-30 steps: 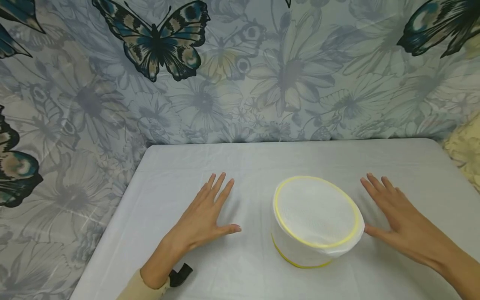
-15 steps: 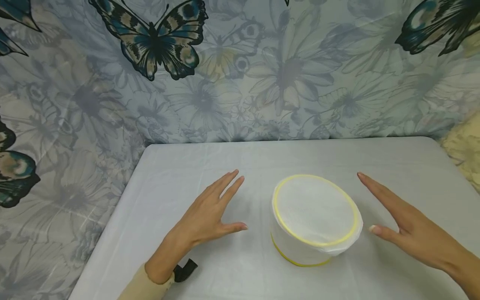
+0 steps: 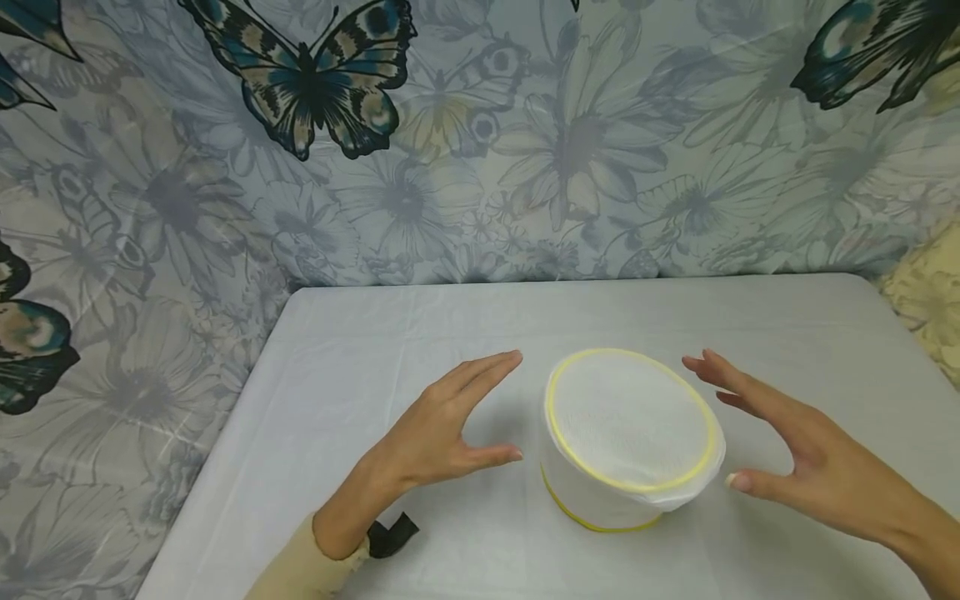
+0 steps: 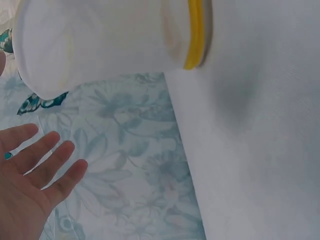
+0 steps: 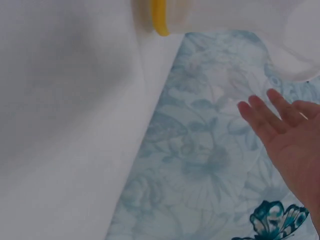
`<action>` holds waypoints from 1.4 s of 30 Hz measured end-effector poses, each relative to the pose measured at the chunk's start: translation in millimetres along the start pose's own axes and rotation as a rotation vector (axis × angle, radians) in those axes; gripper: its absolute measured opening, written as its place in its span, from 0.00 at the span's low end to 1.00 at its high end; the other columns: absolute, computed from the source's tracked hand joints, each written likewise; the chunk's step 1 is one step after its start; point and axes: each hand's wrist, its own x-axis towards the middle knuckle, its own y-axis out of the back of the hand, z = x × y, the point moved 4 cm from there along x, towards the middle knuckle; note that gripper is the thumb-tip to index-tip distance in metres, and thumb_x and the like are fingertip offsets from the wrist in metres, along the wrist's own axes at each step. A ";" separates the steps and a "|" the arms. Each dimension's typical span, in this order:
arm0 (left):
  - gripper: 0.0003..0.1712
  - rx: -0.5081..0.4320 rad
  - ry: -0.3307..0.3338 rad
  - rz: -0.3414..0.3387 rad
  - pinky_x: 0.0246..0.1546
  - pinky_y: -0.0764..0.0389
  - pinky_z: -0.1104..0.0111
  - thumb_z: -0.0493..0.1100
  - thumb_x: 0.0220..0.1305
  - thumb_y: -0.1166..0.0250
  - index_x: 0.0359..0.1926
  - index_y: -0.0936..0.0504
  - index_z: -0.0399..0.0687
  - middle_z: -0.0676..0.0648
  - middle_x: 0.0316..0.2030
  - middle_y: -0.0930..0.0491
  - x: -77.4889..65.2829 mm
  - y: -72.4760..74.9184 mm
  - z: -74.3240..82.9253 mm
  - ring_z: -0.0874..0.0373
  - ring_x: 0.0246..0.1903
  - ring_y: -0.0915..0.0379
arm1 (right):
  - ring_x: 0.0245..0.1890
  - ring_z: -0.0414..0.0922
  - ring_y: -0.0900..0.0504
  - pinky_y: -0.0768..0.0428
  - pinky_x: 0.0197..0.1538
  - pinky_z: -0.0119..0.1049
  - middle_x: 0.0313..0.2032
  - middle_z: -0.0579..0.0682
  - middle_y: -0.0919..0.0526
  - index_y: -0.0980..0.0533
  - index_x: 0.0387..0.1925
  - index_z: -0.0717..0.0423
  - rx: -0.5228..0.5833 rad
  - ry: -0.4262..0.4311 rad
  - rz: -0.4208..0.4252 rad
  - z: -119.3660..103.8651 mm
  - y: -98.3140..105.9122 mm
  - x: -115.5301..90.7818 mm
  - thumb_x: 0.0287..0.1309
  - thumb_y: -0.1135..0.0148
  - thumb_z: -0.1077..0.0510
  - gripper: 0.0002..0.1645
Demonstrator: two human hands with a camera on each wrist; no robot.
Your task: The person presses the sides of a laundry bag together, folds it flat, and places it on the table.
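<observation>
A white, round mesh laundry bag (image 3: 630,425) with yellow trim round its top and base stands on the table, right of the middle. To its left hovers my left hand (image 3: 442,425), fingers extended and thumb apart, a small gap from its side. On the other side my right hand (image 3: 817,467) faces it, fingers slightly bent, also holding nothing. In the left wrist view the mesh bag (image 4: 110,40) shows on its side above the spread fingers of my left hand (image 4: 35,180). The right wrist view has my right hand (image 5: 290,135) below the bag's edge.
A white cloth covers the table (image 3: 420,325). Behind and to the left hangs a fabric (image 3: 405,200) printed with flowers and butterflies. Black strap material (image 3: 393,533) sticks out at my left wrist by a beige sleeve (image 3: 307,562). Yellowish patterned fabric (image 3: 926,300) lies at the far right.
My left hand has moved right, toward the mesh bag, its fingers drawing closer together. My right hand's fingers have swung left toward the bag and bent a little. The bag has stayed put.
</observation>
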 end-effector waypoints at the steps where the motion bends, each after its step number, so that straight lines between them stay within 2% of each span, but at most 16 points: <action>1: 0.52 -0.014 -0.014 0.014 0.67 0.33 0.65 0.64 0.58 0.30 0.76 0.41 0.48 0.50 0.71 0.36 1.9 -0.2 1.6 0.57 0.67 0.36 | 0.70 0.40 0.36 0.38 0.64 0.21 0.71 0.63 0.37 0.49 0.74 0.70 -0.001 -0.004 -0.001 -1.0 -0.4 0.5 0.39 0.20 0.63 0.65; 6: 0.46 -0.085 -0.081 0.091 0.64 0.31 0.69 0.55 0.55 0.24 0.70 0.30 0.43 0.47 0.66 0.28 11.3 -3.1 9.4 0.57 0.64 0.31 | 0.67 0.37 0.32 0.37 0.63 0.20 0.70 0.60 0.33 0.47 0.74 0.68 -0.039 -0.020 -0.013 -4.7 -2.2 5.0 0.33 0.18 0.66 0.68; 8: 0.45 -0.105 -0.082 0.107 0.63 0.29 0.70 0.53 0.53 0.22 0.68 0.28 0.43 0.48 0.64 0.26 13.4 -4.9 10.9 0.58 0.63 0.29 | 0.66 0.36 0.31 0.37 0.62 0.20 0.69 0.59 0.32 0.46 0.74 0.68 -0.055 -0.022 -0.012 -4.8 -3.0 6.0 0.32 0.17 0.66 0.68; 15: 0.41 -0.162 -0.063 0.091 0.61 0.28 0.71 0.51 0.53 0.22 0.66 0.26 0.45 0.50 0.61 0.23 17.4 -11.3 15.6 0.61 0.60 0.27 | 0.62 0.28 0.30 0.40 0.60 0.15 0.70 0.47 0.31 0.42 0.75 0.57 -0.153 -0.090 -0.007 -5.0 -4.8 5.6 0.31 0.15 0.64 0.67; 19: 0.42 -0.168 -0.056 0.085 0.61 0.28 0.72 0.51 0.54 0.22 0.67 0.26 0.44 0.49 0.61 0.23 18.7 -14.2 17.0 0.61 0.61 0.28 | 0.61 0.27 0.30 0.40 0.60 0.14 0.69 0.46 0.30 0.40 0.75 0.55 -0.167 -0.099 0.004 -5.8 -6.1 7.5 0.32 0.15 0.62 0.66; 27: 0.48 -0.182 -0.038 0.071 0.63 0.30 0.71 0.54 0.52 0.22 0.70 0.31 0.43 0.48 0.64 0.25 22.0 -21.7 19.3 0.60 0.63 0.30 | 0.61 0.29 0.30 0.40 0.60 0.15 0.69 0.45 0.31 0.42 0.75 0.55 -0.139 -0.110 0.001 -6.4 -12.0 10.5 0.31 0.14 0.59 0.68; 34: 0.57 -0.145 -0.012 0.053 0.63 0.31 0.72 0.59 0.47 0.21 0.73 0.36 0.44 0.49 0.66 0.29 24.5 -29.1 22.1 0.60 0.65 0.32 | 0.72 0.34 0.43 0.43 0.64 0.15 0.73 0.52 0.38 0.45 0.76 0.58 -0.108 -0.089 -0.014 -6.2 -19.9 13.7 0.30 0.14 0.56 0.71; 42: 0.58 -0.115 -0.009 0.099 0.62 0.29 0.72 0.61 0.43 0.19 0.72 0.33 0.43 0.48 0.63 0.26 27.7 -31.9 21.4 0.61 0.63 0.30 | 0.70 0.30 0.42 0.42 0.61 0.14 0.73 0.48 0.39 0.46 0.77 0.55 -0.146 -0.121 -0.016 -8.2 -23.0 13.5 0.31 0.13 0.52 0.73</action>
